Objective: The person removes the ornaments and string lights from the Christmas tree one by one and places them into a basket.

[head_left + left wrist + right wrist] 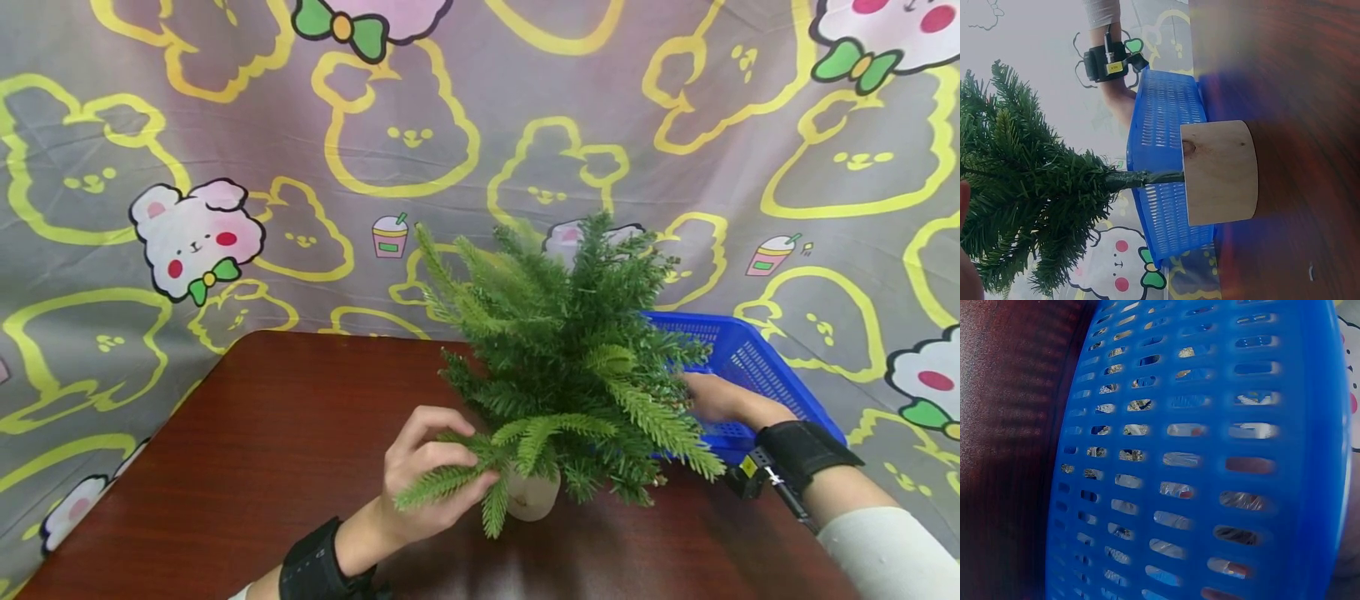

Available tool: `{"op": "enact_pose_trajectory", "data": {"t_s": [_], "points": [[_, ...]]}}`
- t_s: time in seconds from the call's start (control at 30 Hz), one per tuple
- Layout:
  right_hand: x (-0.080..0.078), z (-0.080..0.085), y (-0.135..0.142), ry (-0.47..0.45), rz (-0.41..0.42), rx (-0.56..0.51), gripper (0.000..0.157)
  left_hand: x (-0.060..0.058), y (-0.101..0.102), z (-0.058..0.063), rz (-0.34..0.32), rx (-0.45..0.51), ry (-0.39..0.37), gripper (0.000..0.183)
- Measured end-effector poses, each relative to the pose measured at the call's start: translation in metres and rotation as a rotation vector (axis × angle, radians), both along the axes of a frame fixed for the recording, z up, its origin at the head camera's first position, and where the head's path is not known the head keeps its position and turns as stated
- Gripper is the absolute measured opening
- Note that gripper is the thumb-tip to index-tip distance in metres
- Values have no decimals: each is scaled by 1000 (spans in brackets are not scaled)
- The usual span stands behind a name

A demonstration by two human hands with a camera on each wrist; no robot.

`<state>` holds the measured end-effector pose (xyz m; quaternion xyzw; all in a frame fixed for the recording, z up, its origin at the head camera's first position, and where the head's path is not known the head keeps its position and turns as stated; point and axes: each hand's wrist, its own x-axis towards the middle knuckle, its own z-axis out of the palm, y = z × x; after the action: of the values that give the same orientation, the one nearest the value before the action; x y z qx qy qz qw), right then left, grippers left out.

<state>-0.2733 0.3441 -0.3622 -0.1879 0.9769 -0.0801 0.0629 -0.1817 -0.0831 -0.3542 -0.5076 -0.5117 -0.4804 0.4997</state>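
Note:
A small artificial Christmas tree (pixel 570 350) stands upright on a pale round wooden base (pixel 1219 174). My left hand (pixel 427 471) is at its lower front left, fingers curled around a light green branch tip (pixel 442 483). At the right, my right hand (pixel 712 396) reaches into a blue plastic basket (pixel 772 358) behind the tree. Its fingertips are hidden by the branches and the basket. Through the slots of the basket wall (pixel 1210 475), glittery gold bits and shiny clear wrapping show in the right wrist view; what the hand touches there cannot be told.
A dark red-brown wooden table (pixel 300 417) bears the tree and the basket. Behind it hangs a grey curtain (pixel 450 108) with yellow bear outlines. A small pale scrap (pixel 1311 273) lies on the table near the tree's base.

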Motion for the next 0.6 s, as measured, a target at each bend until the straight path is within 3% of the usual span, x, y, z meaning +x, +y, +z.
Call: {"op": "enact_pose_trajectory", "data": {"t_s": [0.17, 0.4, 0.6], "points": [[-2, -2, 0, -68, -42, 0, 52, 0, -1, 0, -11, -5, -10, 24], [0, -5, 3, -91, -45, -45, 41, 0, -1, -1, 3, 3, -29, 26], [4, 7, 3, -123, -109, -46, 56, -2, -4, -3, -9, 16, -58, 29]]}}
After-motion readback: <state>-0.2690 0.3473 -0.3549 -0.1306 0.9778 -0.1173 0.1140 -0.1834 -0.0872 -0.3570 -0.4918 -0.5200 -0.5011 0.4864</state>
